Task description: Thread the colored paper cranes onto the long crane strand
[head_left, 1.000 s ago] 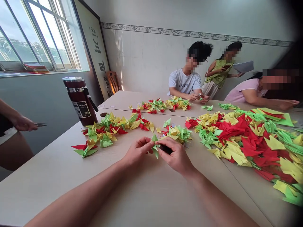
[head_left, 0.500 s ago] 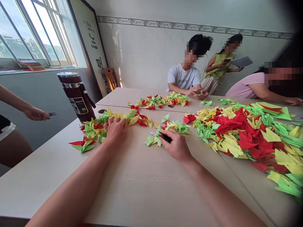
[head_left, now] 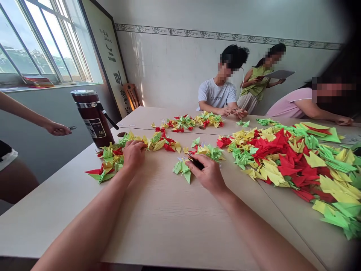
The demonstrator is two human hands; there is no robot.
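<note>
Loads of folded paper cranes [head_left: 284,158] are already heaped toward the table's [head_left: 158,226] right edge. Our left hand [head_left: 133,153] is curled into the smaller pile [head_left: 118,156] by the left edge, grabbing one. Our right hand [head_left: 207,173] pinches a dark pen [head_left: 196,163] beside a green crane [head_left: 182,168] mid-table, so plenty's left.

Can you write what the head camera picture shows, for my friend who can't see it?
A person's left hand reaches into a pile of folded paper pieces, red, yellow and green, on a pale table. Their right hand pinches a thin dark tool beside a green piece. Others sit across.
</note>
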